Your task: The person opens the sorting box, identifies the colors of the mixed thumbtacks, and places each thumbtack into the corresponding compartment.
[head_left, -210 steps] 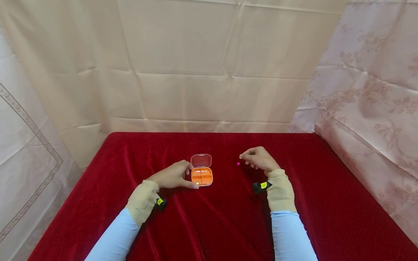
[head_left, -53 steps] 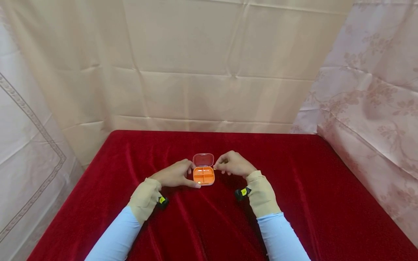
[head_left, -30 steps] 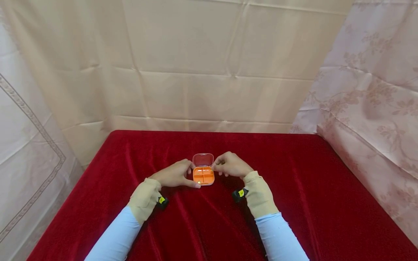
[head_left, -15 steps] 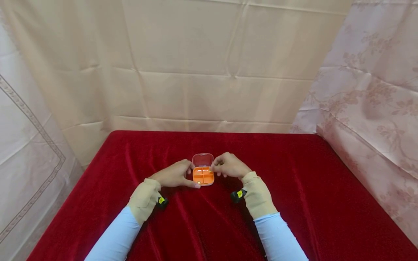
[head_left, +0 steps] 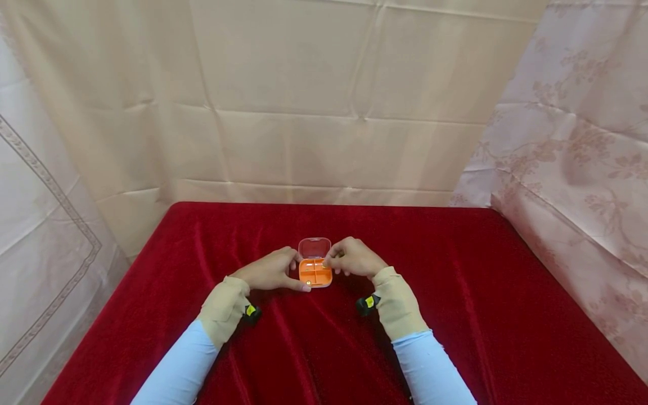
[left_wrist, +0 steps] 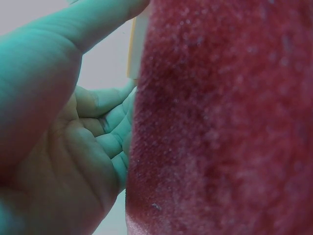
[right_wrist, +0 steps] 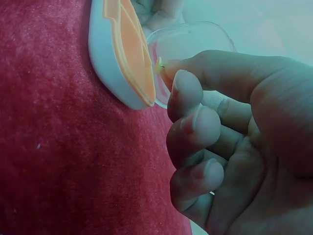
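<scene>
An orange pill box (head_left: 316, 274) with four-way dividers lies on the red cloth, its clear lid (head_left: 314, 248) raised at the back. My left hand (head_left: 270, 270) grips the box's left side, thumb at the front corner and fingers by the back. A small gold-coloured piece (head_left: 308, 283) sits in the front left compartment. Over the back right compartment, my right hand (head_left: 355, 257) pinches a tiny yellow piece (right_wrist: 159, 65) between thumb and index finger. A thin dark line shows at that piece; its kind is unclear. The other right fingers are curled in.
Red velvet cloth (head_left: 430, 253) covers the table, with soft folds on the left. A beige curtain (head_left: 283, 112) hangs behind it, and a floral curtain (head_left: 582, 140) borders the right side. Each wrist wears a dark camera.
My right hand has moved left from the open cloth to the box, carrying the small yellow piece. The pink bead seen 7 seconds ago is out of sight. My left hand keeps its hold.
</scene>
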{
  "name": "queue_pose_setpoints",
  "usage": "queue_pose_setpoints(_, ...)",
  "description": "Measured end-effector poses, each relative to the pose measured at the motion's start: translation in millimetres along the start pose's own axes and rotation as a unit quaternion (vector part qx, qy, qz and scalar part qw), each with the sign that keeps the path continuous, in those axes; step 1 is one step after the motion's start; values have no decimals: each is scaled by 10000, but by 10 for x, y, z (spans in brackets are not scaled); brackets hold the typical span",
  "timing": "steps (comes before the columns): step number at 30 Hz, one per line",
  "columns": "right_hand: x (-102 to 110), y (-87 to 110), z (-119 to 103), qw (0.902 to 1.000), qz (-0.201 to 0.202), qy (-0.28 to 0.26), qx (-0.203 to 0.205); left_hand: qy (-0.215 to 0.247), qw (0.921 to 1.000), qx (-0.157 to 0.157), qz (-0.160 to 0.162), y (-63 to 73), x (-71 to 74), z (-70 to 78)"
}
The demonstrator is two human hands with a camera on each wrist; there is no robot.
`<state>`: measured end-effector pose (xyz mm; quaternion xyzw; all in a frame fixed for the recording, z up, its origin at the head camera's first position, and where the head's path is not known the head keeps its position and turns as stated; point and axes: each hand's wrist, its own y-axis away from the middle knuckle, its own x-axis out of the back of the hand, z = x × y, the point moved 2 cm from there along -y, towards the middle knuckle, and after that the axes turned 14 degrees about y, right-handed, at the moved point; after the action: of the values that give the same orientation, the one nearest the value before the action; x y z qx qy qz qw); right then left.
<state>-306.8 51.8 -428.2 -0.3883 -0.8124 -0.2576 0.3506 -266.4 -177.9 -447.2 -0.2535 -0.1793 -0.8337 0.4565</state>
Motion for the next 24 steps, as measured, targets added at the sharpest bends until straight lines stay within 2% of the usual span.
queue_pose_setpoints(24, -37, -9, -24, 9989, -432, 58, 195, -94, 9999, -72, 21, -4, -1, 3)
